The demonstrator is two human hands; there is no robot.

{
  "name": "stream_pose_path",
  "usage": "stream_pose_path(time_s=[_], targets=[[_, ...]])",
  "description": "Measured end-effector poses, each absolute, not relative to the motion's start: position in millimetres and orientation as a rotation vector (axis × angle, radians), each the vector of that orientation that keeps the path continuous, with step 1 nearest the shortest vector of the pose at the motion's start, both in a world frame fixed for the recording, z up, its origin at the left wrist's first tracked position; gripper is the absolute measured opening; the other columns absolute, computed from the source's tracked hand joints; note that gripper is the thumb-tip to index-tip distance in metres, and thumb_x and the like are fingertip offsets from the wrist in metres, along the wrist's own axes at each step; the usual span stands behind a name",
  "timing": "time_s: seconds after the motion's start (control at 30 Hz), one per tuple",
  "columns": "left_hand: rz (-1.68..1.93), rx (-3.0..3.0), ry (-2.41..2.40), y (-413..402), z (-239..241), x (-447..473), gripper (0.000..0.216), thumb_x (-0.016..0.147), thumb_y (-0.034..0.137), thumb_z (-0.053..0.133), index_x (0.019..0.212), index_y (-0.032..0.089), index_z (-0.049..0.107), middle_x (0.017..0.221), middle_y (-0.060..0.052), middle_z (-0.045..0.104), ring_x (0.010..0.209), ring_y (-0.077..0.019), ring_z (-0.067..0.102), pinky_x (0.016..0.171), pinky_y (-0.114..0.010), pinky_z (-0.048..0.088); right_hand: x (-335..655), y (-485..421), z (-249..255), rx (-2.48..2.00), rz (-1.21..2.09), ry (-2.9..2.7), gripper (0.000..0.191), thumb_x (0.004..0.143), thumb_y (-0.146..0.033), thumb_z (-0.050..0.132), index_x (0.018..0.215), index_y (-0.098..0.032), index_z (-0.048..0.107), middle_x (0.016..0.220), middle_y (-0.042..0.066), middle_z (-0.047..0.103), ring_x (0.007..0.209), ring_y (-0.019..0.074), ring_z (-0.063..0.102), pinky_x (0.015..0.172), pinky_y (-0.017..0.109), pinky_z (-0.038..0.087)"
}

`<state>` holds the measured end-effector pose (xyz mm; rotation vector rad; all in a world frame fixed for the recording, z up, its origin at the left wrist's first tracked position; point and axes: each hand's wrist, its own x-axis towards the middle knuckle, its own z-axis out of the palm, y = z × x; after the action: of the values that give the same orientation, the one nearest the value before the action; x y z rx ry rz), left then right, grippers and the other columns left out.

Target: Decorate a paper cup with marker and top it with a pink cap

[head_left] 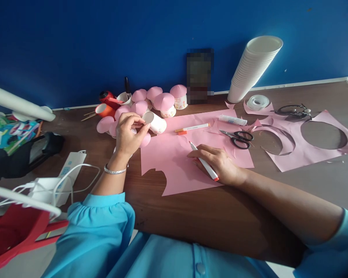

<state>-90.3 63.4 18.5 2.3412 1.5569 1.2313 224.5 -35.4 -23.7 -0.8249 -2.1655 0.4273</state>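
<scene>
With thumb and fingers pinched at its rim, my left hand holds a small white paper cup tilted on its side; drawings show on its lower wall. My right hand rests on a pink paper sheet, its fingers closed round a white marker with a red tip and red end. A second marker lies on the sheet beside a small red cap. Behind my left hand stand several decorated cups with pink cone roofs.
Black-handled scissors, a clear tube, cut pink paper and a tape roll lie to the right. A tall cup stack leans by the blue wall. A power strip with white cables sits left.
</scene>
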Motion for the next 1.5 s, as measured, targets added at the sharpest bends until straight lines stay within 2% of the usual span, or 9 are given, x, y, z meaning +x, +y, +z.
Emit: stream_pose_path(time_s=[0.17,0.37,0.53,0.7,1.0,1.13,1.27,1.5], targets=[[1.255,2.396,1.606,63,19,-86,0.018,0.081,0.028,0.084,0.089,0.021,0.069,0.108,-0.006,0.064,0.095,-0.0188,0.069,0.082,-0.033,0.066,225,-35,-24,-0.815,0.44,-2.168,0.016,0.108,-0.025,0.054,0.12,-0.022,0.066,0.092,0.003,0.07,0.071,0.0135,0.068,0.063,0.024,0.052],[1.25,2.416,1.665,61,22,-84,0.007,0.087,0.021,0.073,0.093,0.022,0.069,0.111,-0.008,0.064,0.102,-0.0214,0.068,0.083,-0.035,0.066,226,-35,-24,-0.808,0.459,-2.171,0.017,0.107,-0.023,0.054,0.12,-0.023,0.065,0.094,0.003,0.069,0.072,0.0141,0.068,0.064,0.024,0.052],[1.249,2.449,1.67,59,23,-83,0.015,0.086,0.014,0.068,0.099,0.022,0.069,0.113,-0.008,0.063,0.1,-0.0207,0.068,0.083,-0.034,0.066,226,-35,-25,-0.804,0.452,-2.17,0.017,0.108,-0.022,0.054,0.121,-0.021,0.065,0.094,0.003,0.069,0.073,0.0136,0.068,0.065,0.024,0.052],[1.216,2.478,1.614,59,22,-82,0.014,0.086,0.021,0.074,0.099,0.022,0.069,0.115,-0.008,0.063,0.099,-0.0207,0.067,0.083,-0.035,0.065,226,-35,-25,-0.814,0.453,-2.172,0.017,0.108,-0.024,0.054,0.12,-0.022,0.065,0.094,0.003,0.069,0.072,0.0131,0.067,0.064,0.023,0.051],[1.182,2.429,1.653,62,18,-79,0.027,0.076,0.027,0.088,0.094,0.022,0.069,0.116,-0.008,0.06,0.106,-0.0241,0.066,0.083,-0.036,0.065,226,-35,-26,-0.806,0.455,-2.178,0.019,0.107,-0.02,0.053,0.122,-0.022,0.065,0.095,0.004,0.07,0.073,0.0138,0.068,0.065,0.024,0.052],[1.169,2.43,1.643,63,19,-79,0.013,0.083,0.024,0.081,0.089,0.021,0.07,0.115,-0.008,0.061,0.104,-0.0227,0.068,0.084,-0.036,0.066,227,-35,-27,-0.815,0.468,-2.183,0.02,0.107,-0.021,0.053,0.122,-0.023,0.065,0.095,0.004,0.07,0.074,0.0142,0.068,0.066,0.024,0.053],[1.129,2.417,1.611,62,21,-83,0.006,0.088,0.021,0.075,0.093,0.022,0.072,0.116,-0.008,0.062,0.105,-0.0222,0.069,0.09,-0.038,0.067,227,-35,-28,-0.81,0.486,-2.178,0.021,0.105,-0.02,0.054,0.123,-0.023,0.065,0.096,0.004,0.07,0.074,0.0146,0.069,0.066,0.024,0.053],[1.234,2.445,1.549,60,22,-84,0.024,0.084,0.012,0.067,0.106,0.021,0.069,0.119,-0.011,0.064,0.107,-0.024,0.07,0.083,-0.036,0.068,225,-35,-26,-0.813,0.447,-2.171,0.018,0.107,-0.023,0.053,0.12,-0.023,0.066,0.094,0.003,0.07,0.071,0.0134,0.067,0.063,0.024,0.051]])
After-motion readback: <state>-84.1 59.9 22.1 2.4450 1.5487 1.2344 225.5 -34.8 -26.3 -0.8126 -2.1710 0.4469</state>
